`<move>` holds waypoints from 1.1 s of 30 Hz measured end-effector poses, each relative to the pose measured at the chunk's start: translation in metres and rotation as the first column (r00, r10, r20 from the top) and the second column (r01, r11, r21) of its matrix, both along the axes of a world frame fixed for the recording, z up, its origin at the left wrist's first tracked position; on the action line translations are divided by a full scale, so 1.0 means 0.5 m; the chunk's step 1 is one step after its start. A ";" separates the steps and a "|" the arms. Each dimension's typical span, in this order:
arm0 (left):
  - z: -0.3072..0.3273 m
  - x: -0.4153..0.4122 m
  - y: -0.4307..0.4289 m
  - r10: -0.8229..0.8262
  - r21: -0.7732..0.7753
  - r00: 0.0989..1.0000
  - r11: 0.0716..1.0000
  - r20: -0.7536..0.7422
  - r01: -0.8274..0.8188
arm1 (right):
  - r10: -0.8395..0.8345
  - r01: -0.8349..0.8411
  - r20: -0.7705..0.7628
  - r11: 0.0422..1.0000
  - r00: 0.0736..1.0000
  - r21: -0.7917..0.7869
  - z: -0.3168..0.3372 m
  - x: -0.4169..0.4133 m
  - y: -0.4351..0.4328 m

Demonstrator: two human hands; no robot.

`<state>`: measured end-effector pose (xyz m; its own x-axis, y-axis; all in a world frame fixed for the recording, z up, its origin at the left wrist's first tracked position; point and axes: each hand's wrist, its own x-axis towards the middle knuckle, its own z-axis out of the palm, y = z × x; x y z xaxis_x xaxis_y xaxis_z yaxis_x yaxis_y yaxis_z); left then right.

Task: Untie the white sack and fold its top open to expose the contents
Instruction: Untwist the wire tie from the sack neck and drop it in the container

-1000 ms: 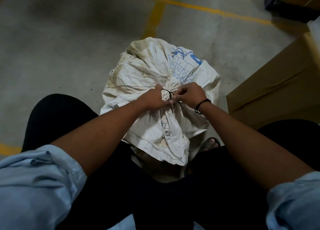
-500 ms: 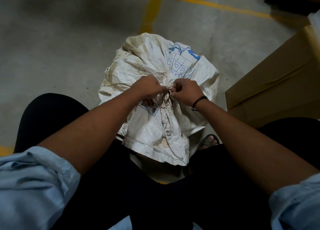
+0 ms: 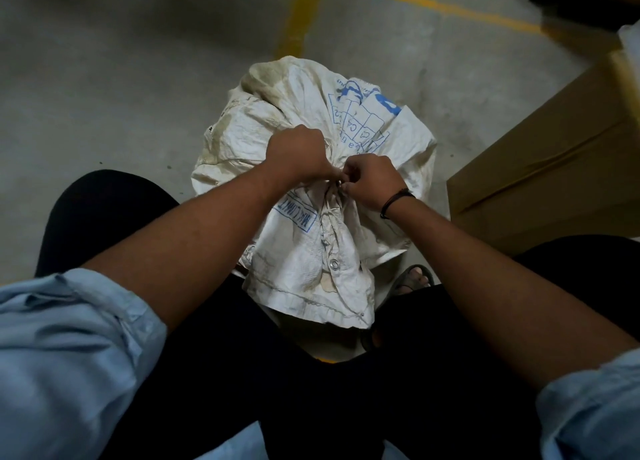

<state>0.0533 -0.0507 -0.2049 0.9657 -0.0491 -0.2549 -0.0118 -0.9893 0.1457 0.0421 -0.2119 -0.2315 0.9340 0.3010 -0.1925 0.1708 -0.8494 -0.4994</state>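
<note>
On the grey concrete floor [image 3: 104, 96], between the person's knees, a stained white woven sack [image 3: 298, 113] stays tied; left hand [image 3: 298, 151] clenches its gathered neck, right hand [image 3: 372, 179] pinches the knot, which hard tugging could tighten.

Dim, flat indoor light with soft shadows, mild wide-angle bending at the edges, and slight softness throughout.

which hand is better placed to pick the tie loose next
Probably the right hand: its fingertips pinch at the knot on the gathered neck of the crumpled white woven sack, while the left hand clamps the neck.
</note>
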 end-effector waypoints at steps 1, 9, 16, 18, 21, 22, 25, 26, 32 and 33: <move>-0.004 -0.004 -0.004 -0.003 -0.005 1.000 1.000 0.011 0.003 | 0.002 -0.001 0.002 1.000 1.000 -0.013 -0.001 -0.001 0.000; -0.014 -0.017 0.011 -0.021 -0.124 1.000 0.992 -0.018 0.019 | -0.109 0.111 -0.057 0.994 0.992 0.024 0.009 -0.014 0.026; -0.022 -0.045 0.023 -0.150 -0.192 0.976 0.974 -0.156 0.120 | -0.337 0.455 -0.396 0.852 0.854 0.258 0.013 -0.011 0.020; -0.044 -0.057 0.021 -0.103 -0.123 0.990 0.988 -0.092 0.092 | -0.374 0.552 -0.460 0.756 0.805 0.351 0.014 -0.016 0.016; -0.070 -0.060 0.012 -0.038 -0.136 0.999 0.990 -0.025 0.034 | -0.368 0.600 -0.520 0.694 0.770 0.397 0.011 -0.021 0.018; -0.068 -0.057 0.010 -0.032 -0.160 0.999 0.987 -0.023 0.028 | -0.368 0.604 -0.526 0.693 0.767 0.395 0.011 -0.021 0.020; -0.065 -0.033 0.028 -0.006 -0.256 0.998 0.967 -0.059 -0.009 | -0.370 0.606 -0.533 0.698 0.761 0.380 0.011 -0.014 0.027; -0.068 -0.023 0.043 0.014 -0.297 0.995 0.954 -0.101 -0.044 | -0.356 0.586 -0.525 0.717 0.773 0.377 0.014 -0.013 0.028; -0.054 0.004 0.110 -0.094 -0.774 0.925 0.582 -0.368 -0.249 | -0.367 0.533 -0.399 0.691 0.841 0.488 0.051 -0.006 0.025; -0.049 0.009 0.121 -0.131 -0.800 0.916 0.544 -0.378 -0.253 | -0.366 0.528 -0.386 0.670 0.847 0.522 0.062 -0.006 0.020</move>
